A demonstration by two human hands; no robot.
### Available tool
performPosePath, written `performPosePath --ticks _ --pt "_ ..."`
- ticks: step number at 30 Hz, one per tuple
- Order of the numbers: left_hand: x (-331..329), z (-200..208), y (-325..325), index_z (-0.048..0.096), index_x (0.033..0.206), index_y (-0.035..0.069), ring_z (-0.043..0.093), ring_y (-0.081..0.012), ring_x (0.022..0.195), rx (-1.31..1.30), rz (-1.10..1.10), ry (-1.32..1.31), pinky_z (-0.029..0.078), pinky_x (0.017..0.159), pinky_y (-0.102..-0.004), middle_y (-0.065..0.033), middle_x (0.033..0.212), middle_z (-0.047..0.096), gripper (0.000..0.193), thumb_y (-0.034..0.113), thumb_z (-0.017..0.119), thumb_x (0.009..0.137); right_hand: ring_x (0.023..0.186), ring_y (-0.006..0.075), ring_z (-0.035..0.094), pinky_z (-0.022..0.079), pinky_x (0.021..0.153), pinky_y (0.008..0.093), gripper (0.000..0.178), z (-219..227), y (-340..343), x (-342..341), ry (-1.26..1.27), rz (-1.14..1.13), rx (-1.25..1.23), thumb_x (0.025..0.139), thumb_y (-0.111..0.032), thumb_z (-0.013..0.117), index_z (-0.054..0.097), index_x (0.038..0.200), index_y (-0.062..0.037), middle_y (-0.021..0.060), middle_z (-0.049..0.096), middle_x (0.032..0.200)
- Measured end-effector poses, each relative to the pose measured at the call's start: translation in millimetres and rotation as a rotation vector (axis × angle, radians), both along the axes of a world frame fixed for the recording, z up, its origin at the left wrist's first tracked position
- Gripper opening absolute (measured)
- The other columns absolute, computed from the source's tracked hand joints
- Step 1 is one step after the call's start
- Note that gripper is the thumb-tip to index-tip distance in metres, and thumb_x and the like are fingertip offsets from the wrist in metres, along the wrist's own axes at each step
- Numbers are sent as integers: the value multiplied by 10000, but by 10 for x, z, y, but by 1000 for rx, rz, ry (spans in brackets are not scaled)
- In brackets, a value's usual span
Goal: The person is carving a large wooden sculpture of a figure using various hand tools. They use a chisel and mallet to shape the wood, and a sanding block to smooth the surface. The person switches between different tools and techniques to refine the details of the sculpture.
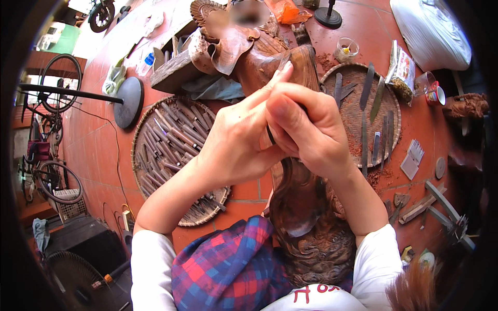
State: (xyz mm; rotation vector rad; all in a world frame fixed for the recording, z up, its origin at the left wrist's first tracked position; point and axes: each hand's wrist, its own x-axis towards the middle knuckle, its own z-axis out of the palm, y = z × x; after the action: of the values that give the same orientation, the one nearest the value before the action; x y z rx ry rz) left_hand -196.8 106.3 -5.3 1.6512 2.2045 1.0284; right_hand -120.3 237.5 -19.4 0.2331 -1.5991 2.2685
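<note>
My hands are together in the middle of the head view, over a large brown wood carving (298, 189) that stretches from my lap away from me. The right hand (314, 124) is curled tight, its thumb bent on top. Against it presses my left hand (236, 135), one finger stretched forward and the others closed in by the right hand. A small dark edge shows between the hands; what they hold is mostly hidden. Under my left forearm lies a round woven tray (136, 150) full of wooden-handled carving tools (174, 135).
To the right, another woven tray (358, 124) holds several flat files (367, 85) among wood shavings. Beyond stand a glass jar (346, 50), a plastic bag of dry brown stuff (402, 72) and a white sack (433, 33). A black round stand base (129, 103) is at left.
</note>
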Motion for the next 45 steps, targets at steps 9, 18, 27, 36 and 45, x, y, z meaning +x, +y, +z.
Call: performPosePath --ticks 9,18,27,36,45 --pt "-17 -3 -3 529 1165 -48 544 -403 1181 4 -5 -6 523 905 -384 -271 1400 443 559 26 730 648 472 32 363 268 421 213 297 41 41 31 -47 82 20 1015 -201 497 547 783 -22 -23 455 573" --pt "-42 11 24 590 1079 -12 575 -389 1145 6 17 -56 525 891 -388 -251 1415 436 454 39 736 652 537 25 426 329 471 222 279 48 77 10 -90 91 -29 1008 -181 516 577 804 -1 -18 485 577" --pt "92 171 -44 686 878 17 470 -403 1286 227 -118 -152 384 1058 -460 -176 1268 592 199 46 750 692 724 113 509 418 642 248 309 294 165 210 210 58 -259 941 -304 611 632 937 4 70 525 909" --pt "126 -225 -233 690 876 -6 670 -242 1011 427 187 -413 520 867 -346 -125 990 713 68 42 694 827 598 181 636 557 564 260 776 370 227 1075 -464 -262 234 930 -657 259 584 979 46 166 578 882" --pt "380 -1169 -562 647 919 -2 636 -168 758 275 418 -442 504 687 -277 -92 830 625 132 64 714 826 733 153 671 557 640 249 169 40 11 1133 -607 -448 7 819 79 679 537 884 15 111 642 894"
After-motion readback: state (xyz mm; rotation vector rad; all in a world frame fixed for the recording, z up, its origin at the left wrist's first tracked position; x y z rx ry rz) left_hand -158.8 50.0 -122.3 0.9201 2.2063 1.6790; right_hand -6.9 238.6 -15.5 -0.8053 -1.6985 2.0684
